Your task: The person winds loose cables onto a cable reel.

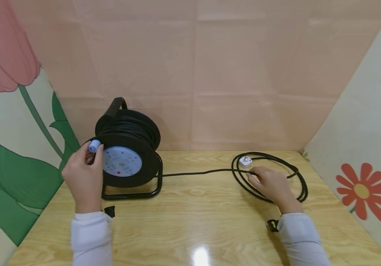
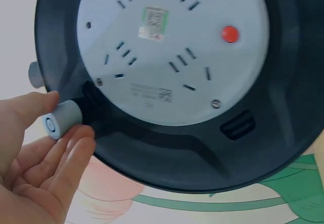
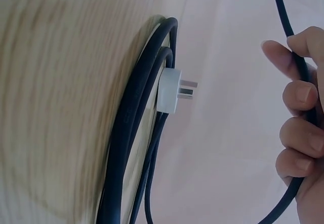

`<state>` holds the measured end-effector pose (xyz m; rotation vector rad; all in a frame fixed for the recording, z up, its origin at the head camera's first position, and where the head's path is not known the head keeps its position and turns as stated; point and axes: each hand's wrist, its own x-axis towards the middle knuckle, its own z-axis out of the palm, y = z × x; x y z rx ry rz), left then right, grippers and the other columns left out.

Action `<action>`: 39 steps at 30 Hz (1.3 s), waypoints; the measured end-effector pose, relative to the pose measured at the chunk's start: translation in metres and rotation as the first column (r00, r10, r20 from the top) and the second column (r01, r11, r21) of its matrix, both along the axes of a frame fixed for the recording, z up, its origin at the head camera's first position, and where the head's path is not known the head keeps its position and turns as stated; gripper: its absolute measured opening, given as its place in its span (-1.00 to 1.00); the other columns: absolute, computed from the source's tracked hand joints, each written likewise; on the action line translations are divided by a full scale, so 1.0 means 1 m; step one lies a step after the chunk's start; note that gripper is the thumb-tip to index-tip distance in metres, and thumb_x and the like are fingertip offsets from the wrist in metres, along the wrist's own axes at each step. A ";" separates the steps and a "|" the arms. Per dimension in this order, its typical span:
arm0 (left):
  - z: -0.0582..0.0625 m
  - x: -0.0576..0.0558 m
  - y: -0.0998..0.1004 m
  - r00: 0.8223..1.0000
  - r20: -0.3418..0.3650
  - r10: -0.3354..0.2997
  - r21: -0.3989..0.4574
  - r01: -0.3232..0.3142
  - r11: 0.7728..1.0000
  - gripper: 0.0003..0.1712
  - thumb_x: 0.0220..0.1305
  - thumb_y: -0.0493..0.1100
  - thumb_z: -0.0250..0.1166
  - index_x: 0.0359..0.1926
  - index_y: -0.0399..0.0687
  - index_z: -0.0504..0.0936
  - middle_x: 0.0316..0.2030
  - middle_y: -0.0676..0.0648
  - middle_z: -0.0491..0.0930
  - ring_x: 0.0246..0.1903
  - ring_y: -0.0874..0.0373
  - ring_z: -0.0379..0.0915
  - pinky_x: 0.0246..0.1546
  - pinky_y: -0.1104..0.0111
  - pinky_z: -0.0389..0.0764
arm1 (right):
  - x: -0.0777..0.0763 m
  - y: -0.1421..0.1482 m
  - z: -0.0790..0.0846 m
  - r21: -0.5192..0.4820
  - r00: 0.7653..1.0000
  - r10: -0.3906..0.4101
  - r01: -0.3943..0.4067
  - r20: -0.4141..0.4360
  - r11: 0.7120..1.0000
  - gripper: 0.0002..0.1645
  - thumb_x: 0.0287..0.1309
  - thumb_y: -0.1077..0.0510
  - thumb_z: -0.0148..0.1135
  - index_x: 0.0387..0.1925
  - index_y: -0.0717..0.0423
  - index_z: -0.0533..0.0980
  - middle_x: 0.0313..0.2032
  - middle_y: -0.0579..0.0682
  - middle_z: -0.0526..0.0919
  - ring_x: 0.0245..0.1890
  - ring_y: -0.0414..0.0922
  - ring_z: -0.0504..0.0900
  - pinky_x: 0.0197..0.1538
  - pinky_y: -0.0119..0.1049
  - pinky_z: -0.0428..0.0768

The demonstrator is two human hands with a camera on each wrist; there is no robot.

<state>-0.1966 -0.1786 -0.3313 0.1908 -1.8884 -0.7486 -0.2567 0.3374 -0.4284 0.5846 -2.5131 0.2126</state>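
Indoor tabletop nook, exact kind unclear: wood-grain table [image 1: 190,210], creased pinkish backdrop [image 1: 210,74], flower-patterned side panels [image 1: 370,122].

1. A pale, whitish-lavender cloth sleeve [image 1: 92,240] covered the left forearm, its cuff ending at the wrist and its fabric softly creased.
2. A matching pale, greyish-lavender cloth sleeve [image 1: 303,240] covered the right forearm, with a thin crosswise line below its cuff.
3. A small, dark black block [image 1: 109,211] showed at the inner side of the left cuff.
4. A small, squarish black block [image 1: 272,225] with a yellow-green mark sat beside the right cuff.
5. The left grip [image 1: 84,173] and right grip [image 1: 271,184] were bare; short, rounded fingernails [image 3: 305,93] showed on the right.
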 end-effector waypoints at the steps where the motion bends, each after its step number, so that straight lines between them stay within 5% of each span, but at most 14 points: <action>1: 0.002 0.000 0.001 1.000 0.003 0.002 -0.009 -0.001 1.000 -0.57 0.31 -0.01 0.38 -0.03 -0.31 0.73 -0.25 -0.25 0.72 -0.30 -0.04 0.69 -0.22 0.54 0.57 | 0.000 -0.001 0.000 0.001 1.000 0.000 0.000 0.000 1.000 -0.84 0.20 -0.02 0.36 -0.39 -0.10 0.56 -0.66 -0.25 0.24 -0.69 -0.26 0.19 -0.63 -0.28 0.15; 6: 0.009 -0.001 0.006 1.000 0.016 -0.011 -0.018 0.011 1.000 -0.52 0.30 0.05 0.38 -0.06 -0.33 0.73 -0.25 -0.23 0.73 -0.32 -0.03 0.70 -0.26 0.11 0.68 | -0.003 -0.004 0.000 0.010 0.999 0.019 -0.018 -0.042 1.000 -0.86 0.16 -0.02 0.41 -0.36 -0.10 0.62 -0.68 -0.28 0.24 -0.71 -0.27 0.18 -0.64 -0.29 0.15; 15: 0.019 0.000 0.017 0.998 0.052 -0.031 -0.030 0.033 0.999 -0.51 0.32 0.04 0.37 -0.11 -0.39 0.72 -0.27 -0.29 0.72 -0.38 -0.09 0.69 -0.31 0.09 0.68 | -0.003 -0.010 -0.007 0.006 0.997 0.061 -0.060 -0.049 0.998 -0.81 0.14 -0.04 0.42 -0.26 -0.05 0.69 -0.66 -0.33 0.29 -0.71 -0.32 0.19 -0.65 -0.34 0.18; 24: 0.023 0.001 0.021 0.996 0.081 -0.024 -0.042 0.028 0.999 -0.50 0.35 0.05 0.34 -0.16 -0.42 0.72 -0.39 -0.29 0.72 -0.46 -0.10 0.68 -0.42 0.08 0.65 | -0.004 -0.017 -0.007 0.009 0.978 0.076 -0.075 -0.193 0.997 -0.61 0.22 -0.27 0.32 -0.41 -0.06 0.66 -0.61 -0.17 0.62 -0.77 -0.33 0.27 -0.74 -0.32 0.22; 28: 0.023 0.001 0.023 0.996 0.085 -0.037 -0.032 0.039 0.999 -0.51 0.35 0.04 0.33 -0.19 -0.42 0.72 -0.41 -0.27 0.72 -0.47 -0.08 0.68 -0.43 0.09 0.66 | -0.001 -0.022 -0.005 -0.002 0.990 0.061 -0.062 -0.131 0.998 -0.77 0.07 -0.11 0.47 -0.39 -0.08 0.66 -0.63 -0.22 0.57 -0.75 -0.33 0.27 -0.72 -0.31 0.23; 33: 0.023 0.000 0.026 0.994 0.092 -0.051 -0.037 0.054 0.998 -0.51 0.35 0.04 0.32 -0.20 -0.41 0.72 -0.40 -0.27 0.72 -0.48 -0.07 0.68 -0.44 0.08 0.67 | 0.001 -0.028 -0.004 0.002 0.998 0.058 -0.058 -0.033 0.998 -0.82 0.16 -0.04 0.38 -0.29 -0.06 0.67 -0.60 -0.23 0.53 -0.68 -0.30 0.28 -0.66 -0.31 0.28; 39: 0.024 -0.002 0.030 0.993 0.087 -0.074 -0.041 0.078 0.996 -0.51 0.34 0.04 0.33 -0.22 -0.41 0.72 -0.41 -0.26 0.72 -0.48 -0.07 0.67 -0.44 0.07 0.67 | 0.001 -0.035 -0.004 0.013 0.992 0.099 -0.099 -0.072 0.995 -0.82 0.18 -0.03 0.35 -0.27 -0.04 0.68 -0.54 -0.22 0.61 -0.66 -0.32 0.35 -0.64 -0.30 0.36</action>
